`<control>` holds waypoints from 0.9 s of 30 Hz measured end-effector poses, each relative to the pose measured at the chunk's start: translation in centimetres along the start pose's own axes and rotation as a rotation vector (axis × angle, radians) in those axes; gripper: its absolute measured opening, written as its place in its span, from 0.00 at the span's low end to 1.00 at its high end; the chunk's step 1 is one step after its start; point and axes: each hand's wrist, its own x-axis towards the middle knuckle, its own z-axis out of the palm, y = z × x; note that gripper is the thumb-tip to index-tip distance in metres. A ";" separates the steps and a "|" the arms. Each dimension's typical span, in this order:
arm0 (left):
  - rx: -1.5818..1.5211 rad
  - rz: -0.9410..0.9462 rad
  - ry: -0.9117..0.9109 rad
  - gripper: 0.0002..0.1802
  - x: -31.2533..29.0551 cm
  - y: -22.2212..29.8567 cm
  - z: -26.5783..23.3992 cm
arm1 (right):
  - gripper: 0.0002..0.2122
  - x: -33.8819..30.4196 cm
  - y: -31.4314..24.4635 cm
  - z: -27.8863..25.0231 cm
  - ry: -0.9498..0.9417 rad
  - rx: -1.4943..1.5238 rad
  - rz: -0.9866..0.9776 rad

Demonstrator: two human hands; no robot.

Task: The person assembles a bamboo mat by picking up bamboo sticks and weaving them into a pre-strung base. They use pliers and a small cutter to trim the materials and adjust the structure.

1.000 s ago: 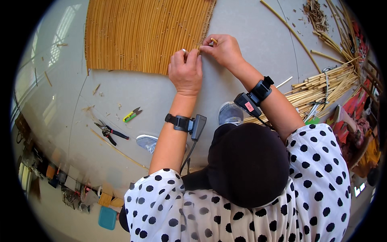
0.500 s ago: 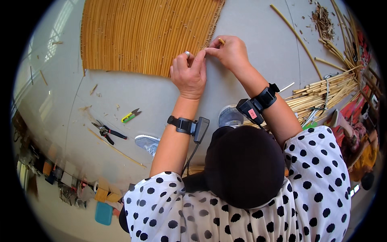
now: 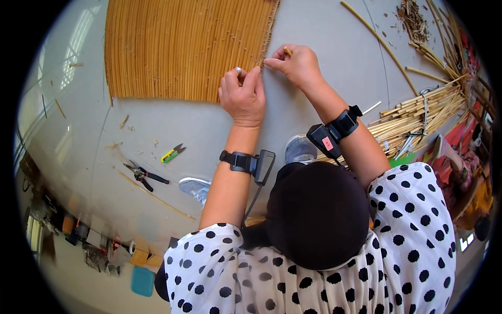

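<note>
A mat of yellow-brown reeds (image 3: 178, 52) laid side by side spreads in front of me, its stitched right edge running up from my hands. My left hand (image 3: 242, 99), a ring on one finger, is closed on the mat's near right corner. Just right of that edge, my right hand (image 3: 297, 67) is closed, thumb and forefinger pinched together near the stitching. The end of a short yellow-brown stick (image 3: 287, 51) pokes out of its curled fingers. Whether a thread runs between the two hands is too fine to make out.
Pruning shears (image 3: 144, 175) and small yellow-green thread snips (image 3: 173, 153) lie on the grey floor (image 3: 151, 123) at left. A tied bundle of reeds (image 3: 408, 120) lies at right, with loose reeds (image 3: 381, 44) and a shavings pile (image 3: 414, 22) beyond. My shoes (image 3: 300, 149) show below my arms.
My right hand has drawn slightly apart from my left, leaving a small gap between the fingertips. My left hand still grips the corner. The view has shifted a little.
</note>
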 end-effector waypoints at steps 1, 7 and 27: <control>0.005 -0.004 0.009 0.09 0.1 0.0 0.0 | 0.11 -0.1 0.2 0.0 0.019 0.001 -0.006; -0.021 -0.038 0.025 0.09 0.0 0.1 0.3 | 0.14 0.3 -0.2 -0.3 0.146 0.071 0.016; -0.040 0.011 -0.064 0.08 -0.7 -3.5 -3.2 | 0.12 0.7 -1.9 1.9 -0.066 0.589 0.213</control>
